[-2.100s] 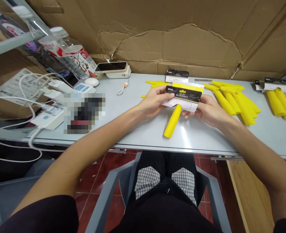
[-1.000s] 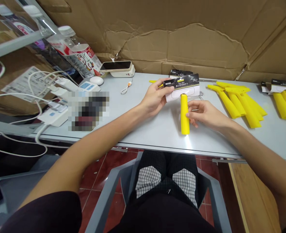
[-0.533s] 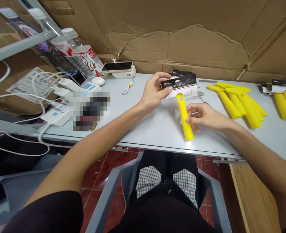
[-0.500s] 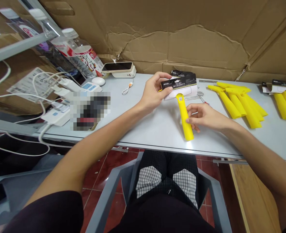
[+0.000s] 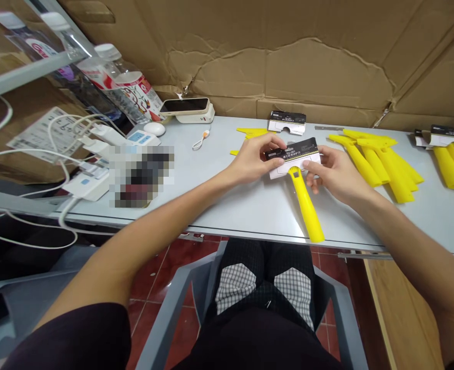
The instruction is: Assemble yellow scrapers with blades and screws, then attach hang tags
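Note:
A black-and-white cardboard sleeve (image 5: 294, 156), printed TGJ-001, wraps the head of a yellow scraper (image 5: 307, 208). My left hand (image 5: 256, 156) grips the sleeve's left end between thumb and fingers. At its right end my right hand (image 5: 337, 172) pinches the card, thumb on the front face and fingers behind. The yellow handle hangs down from the card towards the table's front edge. Behind my left hand lie more yellow pieces (image 5: 250, 132), partly hidden by it. Another printed card sleeve (image 5: 286, 122) stands against the cardboard at the back.
Several yellow scraper handles (image 5: 383, 159) lie piled on the table (image 5: 211, 195), right of my hands. Farther right are carded scrapers (image 5: 452, 159). At the left stand bottles (image 5: 134, 87), a phone on a white block (image 5: 186, 109) and a power strip (image 5: 90, 180) with cables.
The carded scraper has come nearer to me and slightly right, uncovering the card sleeve and yellow pieces behind. My right hand has moved from the handle up to the card's right end.

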Action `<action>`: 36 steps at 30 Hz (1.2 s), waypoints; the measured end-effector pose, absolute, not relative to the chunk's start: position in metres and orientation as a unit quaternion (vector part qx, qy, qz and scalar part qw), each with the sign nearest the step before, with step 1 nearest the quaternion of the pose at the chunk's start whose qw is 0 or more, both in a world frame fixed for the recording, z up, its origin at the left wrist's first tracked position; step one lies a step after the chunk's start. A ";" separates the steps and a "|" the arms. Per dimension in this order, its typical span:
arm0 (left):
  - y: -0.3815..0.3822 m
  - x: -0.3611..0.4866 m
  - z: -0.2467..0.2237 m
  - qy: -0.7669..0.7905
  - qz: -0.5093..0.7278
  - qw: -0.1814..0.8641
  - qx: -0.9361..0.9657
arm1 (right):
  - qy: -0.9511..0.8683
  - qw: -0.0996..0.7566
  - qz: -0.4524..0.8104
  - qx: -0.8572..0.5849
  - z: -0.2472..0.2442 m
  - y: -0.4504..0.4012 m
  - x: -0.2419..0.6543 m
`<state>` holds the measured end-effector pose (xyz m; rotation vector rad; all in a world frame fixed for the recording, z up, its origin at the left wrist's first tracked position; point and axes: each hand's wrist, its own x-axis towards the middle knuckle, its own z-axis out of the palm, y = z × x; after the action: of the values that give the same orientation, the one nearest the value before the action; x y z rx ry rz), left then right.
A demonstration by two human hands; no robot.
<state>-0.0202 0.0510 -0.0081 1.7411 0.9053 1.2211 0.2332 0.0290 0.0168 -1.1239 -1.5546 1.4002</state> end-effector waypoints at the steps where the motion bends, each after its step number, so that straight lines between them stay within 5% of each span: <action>1: 0.051 -0.021 -0.008 0.359 0.480 0.399 0.694 | -0.603 0.374 0.547 -0.444 0.016 0.030 0.234; 13: 0.055 -0.027 -0.010 0.379 0.443 0.347 0.735 | -0.604 0.380 0.518 -0.472 0.012 0.035 0.239; 27: 0.051 -0.030 -0.010 0.345 0.316 0.212 0.858 | -0.757 0.284 0.203 -0.551 0.009 0.042 0.243; 36: 0.045 -0.037 -0.005 0.318 0.193 0.205 0.906 | -0.796 0.234 0.178 -0.529 -0.001 0.045 0.247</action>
<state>-0.0368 0.0449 -0.0051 2.5249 0.8863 0.5373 0.2472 0.0448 -0.0012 -1.4524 -2.1852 0.4895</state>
